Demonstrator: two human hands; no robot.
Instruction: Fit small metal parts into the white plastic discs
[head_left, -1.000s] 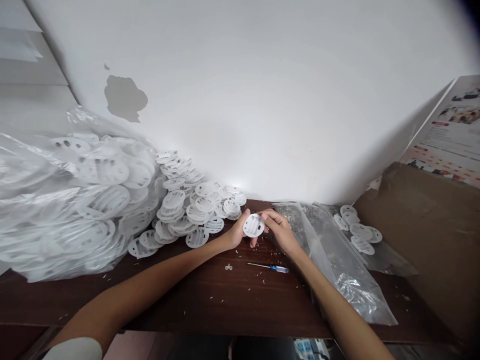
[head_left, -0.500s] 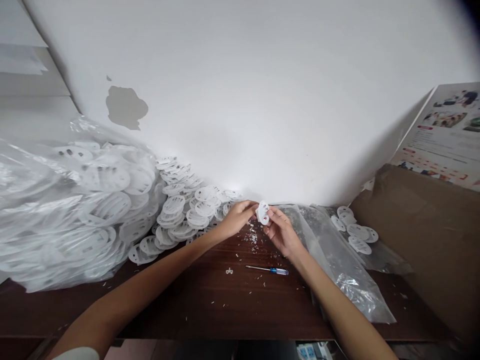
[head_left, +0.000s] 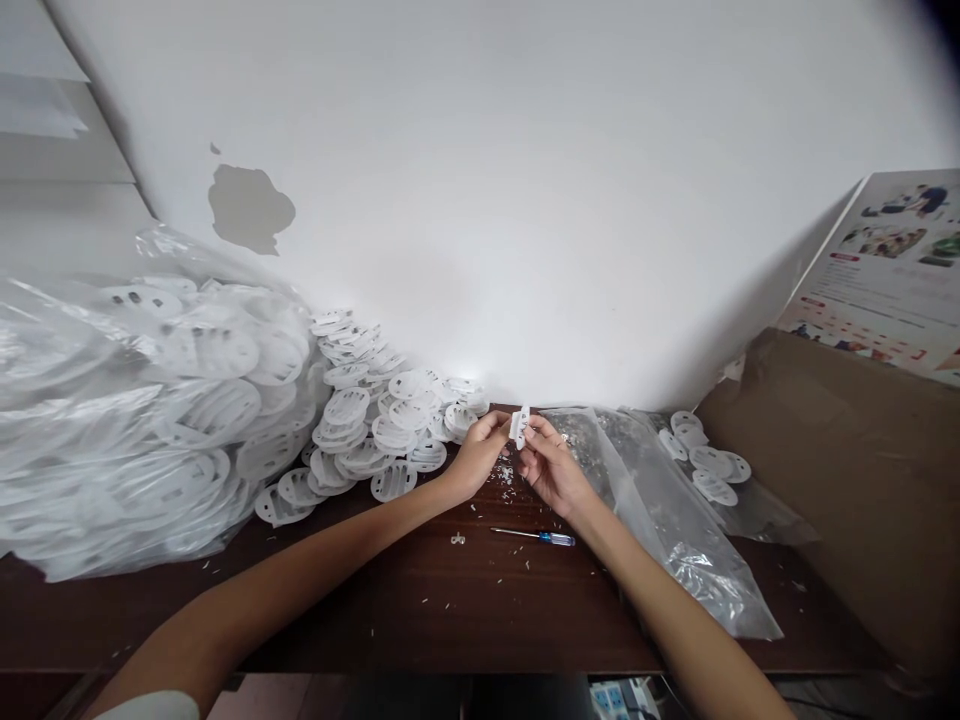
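Observation:
Between my two hands a white round plastic disc [head_left: 520, 427] with cut-out holes is held up, turned nearly edge-on. My right hand [head_left: 553, 468] grips its right side with thumb and fingers. My left hand [head_left: 482, 452] is closed at the disc's left edge, its fingertips pressed together there; whether a small part sits in them is hidden. Below on the dark table lie a screwdriver [head_left: 532, 536] with a blue and clear handle and a small white clip-shaped piece [head_left: 457, 539]. Tiny white scraps [head_left: 505, 482] are scattered under my hands.
Many similar discs are piled loose [head_left: 375, 420] at the left, beside a large clear bag [head_left: 150, 430] full of them. To the right lie a clear bag of small parts [head_left: 660, 500], several discs [head_left: 712, 461] and a brown cardboard box [head_left: 840, 480]. A white wall rises behind.
The disc has turned from showing its face to nearly edge-on and shifted slightly left. Both hands still hold close together around it.

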